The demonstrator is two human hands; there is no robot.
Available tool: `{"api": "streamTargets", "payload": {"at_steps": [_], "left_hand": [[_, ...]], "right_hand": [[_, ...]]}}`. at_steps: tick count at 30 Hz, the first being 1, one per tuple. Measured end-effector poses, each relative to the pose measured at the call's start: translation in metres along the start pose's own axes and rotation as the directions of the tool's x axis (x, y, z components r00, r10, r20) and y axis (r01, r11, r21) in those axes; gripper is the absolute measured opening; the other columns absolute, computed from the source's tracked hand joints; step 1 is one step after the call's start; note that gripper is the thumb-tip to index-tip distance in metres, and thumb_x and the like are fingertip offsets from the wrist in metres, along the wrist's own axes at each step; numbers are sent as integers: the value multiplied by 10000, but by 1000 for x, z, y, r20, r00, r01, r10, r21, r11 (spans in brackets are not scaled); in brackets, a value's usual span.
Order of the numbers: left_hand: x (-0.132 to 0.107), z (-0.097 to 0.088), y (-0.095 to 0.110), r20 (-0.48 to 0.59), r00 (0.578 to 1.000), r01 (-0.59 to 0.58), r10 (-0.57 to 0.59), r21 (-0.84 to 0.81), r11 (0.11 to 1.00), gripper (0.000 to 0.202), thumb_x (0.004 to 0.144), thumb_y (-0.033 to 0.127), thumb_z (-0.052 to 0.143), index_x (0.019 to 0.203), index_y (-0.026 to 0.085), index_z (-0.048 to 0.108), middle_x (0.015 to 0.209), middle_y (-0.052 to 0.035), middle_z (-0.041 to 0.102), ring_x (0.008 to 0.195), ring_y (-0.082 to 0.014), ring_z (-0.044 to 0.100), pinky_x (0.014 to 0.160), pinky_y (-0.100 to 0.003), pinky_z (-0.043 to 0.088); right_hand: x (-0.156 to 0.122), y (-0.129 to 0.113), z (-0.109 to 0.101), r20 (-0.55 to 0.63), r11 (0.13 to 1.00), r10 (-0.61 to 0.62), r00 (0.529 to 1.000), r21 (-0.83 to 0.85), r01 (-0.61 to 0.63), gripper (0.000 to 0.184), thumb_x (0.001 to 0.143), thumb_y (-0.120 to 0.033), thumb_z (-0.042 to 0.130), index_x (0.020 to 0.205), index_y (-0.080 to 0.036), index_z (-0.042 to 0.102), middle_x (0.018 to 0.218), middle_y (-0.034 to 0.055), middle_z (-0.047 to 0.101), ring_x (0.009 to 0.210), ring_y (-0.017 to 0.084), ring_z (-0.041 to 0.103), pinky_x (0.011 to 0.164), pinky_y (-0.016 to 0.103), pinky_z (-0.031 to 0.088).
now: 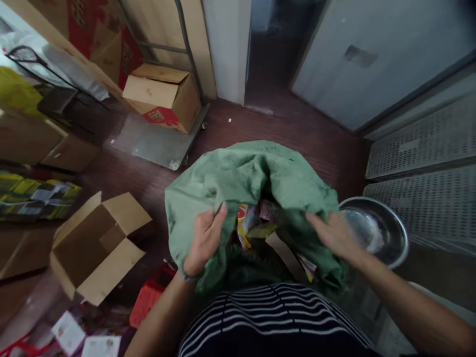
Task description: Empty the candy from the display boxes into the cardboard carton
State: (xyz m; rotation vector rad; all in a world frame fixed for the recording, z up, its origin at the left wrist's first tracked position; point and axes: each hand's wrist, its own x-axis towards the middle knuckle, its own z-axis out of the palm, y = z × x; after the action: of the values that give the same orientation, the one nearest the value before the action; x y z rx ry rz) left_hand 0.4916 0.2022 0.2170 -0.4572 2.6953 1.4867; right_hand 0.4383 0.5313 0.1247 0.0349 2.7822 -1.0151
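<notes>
A large green woven sack (253, 178) stands open in front of me, with colourful snack packets (253, 223) showing inside its mouth. My left hand (204, 240) is closed on the sack's left rim, fingers curled round the cloth. Over on the right rim my right hand (332, 233) grips the fabric and pulls it outward. A striped shirt fills the bottom of the view.
An empty open cardboard box (98, 243) lies on the floor at left. A steel bowl (375, 230) sits at right beside perforated grey panels (424, 148). A closed carton (163, 96) rests on a trolley behind. A red basket (148, 300) and papers lie near my feet.
</notes>
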Motion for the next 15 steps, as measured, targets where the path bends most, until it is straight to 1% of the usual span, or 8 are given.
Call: {"api": "streamTargets", "payload": {"at_steps": [2,3,5,6,8,10,12,15], "left_hand": [[10,11,26,157,971,-178,178,-15,984,567,1012,592,308,599,218,407,579,22,351,543,-139,414,574,-280,432],[13,14,28,248,928,-294,278,29,955,546,1030,543,307,655,208,520,615,5,438,623,-168,503,680,-307,489],[15,17,8,429,820,-493,379,193,848,433,1042,429,357,943,195,707,818,-60,633,969,-255,618,988,-427,470],[14,16,-12,492,790,-547,366,296,783,381,1038,383,392,1126,202,715,993,-101,682,1178,-298,568,1105,-506,379],[11,12,-63,528,805,-548,269,489,678,367,1018,364,473,1303,250,674,1375,-152,587,1415,-365,381,1175,-636,220],[10,11,-115,498,845,-496,192,598,630,440,994,456,530,1402,313,611,1579,-154,385,1460,-409,298,1155,-688,205],[17,17,-157,467,872,-450,151,640,623,564,949,575,562,1459,336,555,1575,-170,363,1434,-418,317,1140,-667,254],[46,49,-192,394,911,-373,119,668,644,575,940,633,531,1396,297,625,1374,-184,507,1318,-388,412,1103,-591,338]], "right_hand": [[-45,-9,22,149,975,-215,965,-16,220,468,943,-568,504,1168,-217,716,1104,126,698,1052,318,640,936,469,539],[-64,-9,38,202,926,-351,914,-70,371,487,906,-572,562,1209,-221,710,1176,143,676,1150,361,597,998,539,501],[-83,1,73,260,800,-496,829,-234,552,443,844,-509,670,1180,-228,734,1230,173,642,1306,452,468,1068,675,387],[-81,9,89,275,741,-524,806,-318,591,362,827,-443,703,1117,-233,757,1247,176,629,1350,484,406,1076,718,337],[-59,22,114,254,688,-504,825,-459,562,216,805,-315,720,998,-235,777,1323,162,586,1391,516,324,1077,747,289],[-20,28,125,190,699,-433,881,-546,462,216,797,-269,714,1002,-230,768,1407,143,525,1401,508,294,1089,729,269],[28,25,126,143,713,-367,919,-592,377,292,816,-313,700,1086,-210,742,1418,158,497,1390,477,298,1107,701,248],[96,8,127,86,716,-282,956,-644,269,346,878,-393,637,1139,-174,699,1343,181,514,1346,424,327,1115,654,235]]}}
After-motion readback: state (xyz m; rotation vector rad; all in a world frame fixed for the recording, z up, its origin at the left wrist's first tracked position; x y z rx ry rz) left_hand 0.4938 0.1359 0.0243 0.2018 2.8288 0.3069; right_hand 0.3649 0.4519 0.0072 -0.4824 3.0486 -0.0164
